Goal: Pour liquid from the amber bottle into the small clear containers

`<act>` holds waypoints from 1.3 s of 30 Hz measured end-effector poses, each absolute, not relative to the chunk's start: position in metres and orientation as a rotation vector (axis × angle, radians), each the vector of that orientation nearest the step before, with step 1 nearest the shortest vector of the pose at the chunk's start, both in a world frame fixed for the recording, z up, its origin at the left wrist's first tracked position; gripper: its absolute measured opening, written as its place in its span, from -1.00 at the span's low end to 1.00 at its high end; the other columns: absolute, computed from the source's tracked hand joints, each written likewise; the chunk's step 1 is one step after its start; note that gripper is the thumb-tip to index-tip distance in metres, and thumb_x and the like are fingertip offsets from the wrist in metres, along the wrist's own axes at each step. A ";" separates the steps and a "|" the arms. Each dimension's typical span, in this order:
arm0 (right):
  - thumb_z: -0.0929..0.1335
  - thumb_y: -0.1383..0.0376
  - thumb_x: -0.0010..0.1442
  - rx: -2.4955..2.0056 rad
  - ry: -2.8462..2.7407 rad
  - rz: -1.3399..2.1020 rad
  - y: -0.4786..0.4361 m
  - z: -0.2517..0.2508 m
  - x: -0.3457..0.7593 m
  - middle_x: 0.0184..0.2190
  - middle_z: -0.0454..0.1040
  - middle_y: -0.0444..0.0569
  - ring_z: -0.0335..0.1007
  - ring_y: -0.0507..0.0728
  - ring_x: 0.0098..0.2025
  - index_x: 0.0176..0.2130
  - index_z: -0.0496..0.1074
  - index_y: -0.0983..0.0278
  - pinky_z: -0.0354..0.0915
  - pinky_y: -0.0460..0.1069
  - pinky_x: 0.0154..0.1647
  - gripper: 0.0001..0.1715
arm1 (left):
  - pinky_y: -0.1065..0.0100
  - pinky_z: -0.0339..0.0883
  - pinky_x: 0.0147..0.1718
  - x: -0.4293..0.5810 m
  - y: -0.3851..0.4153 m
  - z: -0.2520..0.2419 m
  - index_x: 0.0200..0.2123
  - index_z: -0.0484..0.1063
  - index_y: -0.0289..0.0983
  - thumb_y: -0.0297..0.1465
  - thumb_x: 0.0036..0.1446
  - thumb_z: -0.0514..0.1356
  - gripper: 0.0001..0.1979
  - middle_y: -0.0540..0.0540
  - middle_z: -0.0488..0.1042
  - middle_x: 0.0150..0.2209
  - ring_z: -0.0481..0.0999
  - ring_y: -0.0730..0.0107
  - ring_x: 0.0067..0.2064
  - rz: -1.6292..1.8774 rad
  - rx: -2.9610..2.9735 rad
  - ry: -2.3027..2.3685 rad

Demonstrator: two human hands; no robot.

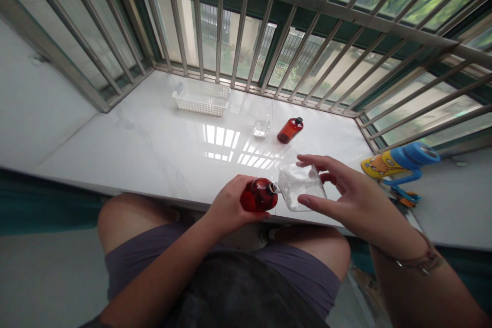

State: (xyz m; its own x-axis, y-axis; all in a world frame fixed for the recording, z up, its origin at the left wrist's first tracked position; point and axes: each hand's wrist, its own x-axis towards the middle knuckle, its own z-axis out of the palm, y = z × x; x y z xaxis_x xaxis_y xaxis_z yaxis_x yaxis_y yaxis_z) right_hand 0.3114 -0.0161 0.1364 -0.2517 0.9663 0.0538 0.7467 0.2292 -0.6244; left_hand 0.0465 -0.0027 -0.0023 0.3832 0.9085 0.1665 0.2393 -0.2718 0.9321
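Observation:
My left hand [229,204] is closed round a small red bottle [258,195], tipped on its side with its open neck pointing right. That neck meets the mouth of a clear, empty-looking bottle [300,186], which my right hand [348,189] grips between thumb and fingers. Both bottles are held just above the near edge of the white marble sill [154,148]. A second red bottle [290,129] with a dark cap lies farther back on the sill. A small clear container [262,127] sits just left of it.
A white slatted plastic basket [202,98] stands at the back of the sill by the metal window bars [238,36]. A blue and yellow water bottle [400,161] lies at the right. My bare knees are under the sill's front edge.

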 end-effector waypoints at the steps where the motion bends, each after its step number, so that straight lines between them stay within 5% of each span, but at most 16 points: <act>1: 0.55 -0.12 0.19 -1.573 -2.078 0.678 -0.016 0.137 0.311 0.23 0.54 0.02 0.52 0.34 0.10 0.33 0.40 -0.04 0.50 0.23 0.08 -0.18 | 0.10 0.46 0.10 0.046 -0.003 -0.003 0.14 0.50 -0.10 -0.16 -0.12 0.63 -0.25 -0.13 0.56 0.06 0.58 0.04 0.07 0.933 1.743 1.012; 39: 0.55 -0.12 0.20 -1.542 -2.164 0.675 -0.009 0.141 0.309 0.21 0.54 0.04 0.52 0.33 0.04 0.35 0.38 -0.03 0.51 0.19 -0.04 -0.16 | 0.09 0.45 0.14 0.047 -0.005 -0.006 0.15 0.49 -0.12 -0.15 -0.14 0.64 -0.22 -0.11 0.56 0.06 0.59 0.06 0.07 0.941 1.728 0.986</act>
State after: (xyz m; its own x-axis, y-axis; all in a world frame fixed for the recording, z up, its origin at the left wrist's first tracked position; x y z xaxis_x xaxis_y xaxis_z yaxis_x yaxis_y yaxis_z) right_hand 0.3092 -0.0090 0.1410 -0.3134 0.9487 0.0415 0.7571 0.2760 -0.5921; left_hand 0.0473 -0.0047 -0.0061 0.3906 0.9045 0.1713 0.2133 -0.2700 0.9390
